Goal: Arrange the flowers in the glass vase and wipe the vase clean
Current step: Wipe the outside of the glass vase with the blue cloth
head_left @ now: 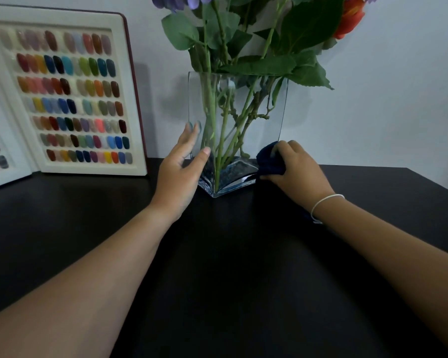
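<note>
Hands (177,174) flanking vase (237,120), cloth-gripping right.

The vase (237,120) at centre frame is clear, smooth glass with a thick, glossy base that catches light. Pressed against its lower right is a dark blue cloth (269,161), soft and nappy like towelling. The bench (230,267) is black and matt. At upper left, a white board (62,94) carries rows of shiny, lacquered colour swatches. The leaves (308,29) look matt green.

Left hand (183,167) flat, fingers (192,130) extended; right hand (294,171) seemingly clenched.
</note>
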Motion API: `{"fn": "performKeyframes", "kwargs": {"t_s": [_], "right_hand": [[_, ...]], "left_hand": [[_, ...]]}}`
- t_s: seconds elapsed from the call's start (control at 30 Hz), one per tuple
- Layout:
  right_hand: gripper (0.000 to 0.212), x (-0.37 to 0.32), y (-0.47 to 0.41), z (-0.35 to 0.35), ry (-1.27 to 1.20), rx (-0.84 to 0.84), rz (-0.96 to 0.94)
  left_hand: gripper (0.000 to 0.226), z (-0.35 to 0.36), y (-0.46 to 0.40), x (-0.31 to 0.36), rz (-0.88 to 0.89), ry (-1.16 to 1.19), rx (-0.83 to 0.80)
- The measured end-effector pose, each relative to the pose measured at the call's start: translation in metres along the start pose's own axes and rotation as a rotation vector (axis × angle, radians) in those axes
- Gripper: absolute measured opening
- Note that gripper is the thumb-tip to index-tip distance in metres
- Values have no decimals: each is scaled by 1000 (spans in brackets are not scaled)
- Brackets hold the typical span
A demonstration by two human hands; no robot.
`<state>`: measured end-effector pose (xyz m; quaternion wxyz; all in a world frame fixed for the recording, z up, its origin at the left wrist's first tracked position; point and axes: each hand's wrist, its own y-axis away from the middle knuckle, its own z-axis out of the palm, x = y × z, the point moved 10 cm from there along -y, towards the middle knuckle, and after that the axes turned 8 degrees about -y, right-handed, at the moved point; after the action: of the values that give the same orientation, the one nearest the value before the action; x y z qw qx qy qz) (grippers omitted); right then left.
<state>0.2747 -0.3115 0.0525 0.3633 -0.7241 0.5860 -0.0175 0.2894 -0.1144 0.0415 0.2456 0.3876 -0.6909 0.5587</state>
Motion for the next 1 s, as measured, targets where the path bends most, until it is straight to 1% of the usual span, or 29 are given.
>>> {"fn": "performKeyframes", "kwargs": {"t_s": [0.13,0.37,0.53,0.7,0.8,0.93,1.0], "right_hand": [[38,-1,0,1,26,-9,-11],[33,2,11,-11,-154,-71,-18],[31,0,11,-8,-89,-83,-28],[32,-4,12,0,-33,-135,-50],[30,-2,13,-6,-87,-98,-17],[26,-1,16,-16,3,4,-38],[24,4,15,-14,-52,-6,4]], "left_hand": [[49,0,0,0,-2,-2,-1],[49,-1,0,0,-5,9,6],[48,0,0,0,-5,21,-1],[48,0,0,0,-11,23,1],[48,1,-1,1,-9,25,-1],[48,1,-1,0,-4,15,-3],[48,1,0,0,-7,15,-4]]}}
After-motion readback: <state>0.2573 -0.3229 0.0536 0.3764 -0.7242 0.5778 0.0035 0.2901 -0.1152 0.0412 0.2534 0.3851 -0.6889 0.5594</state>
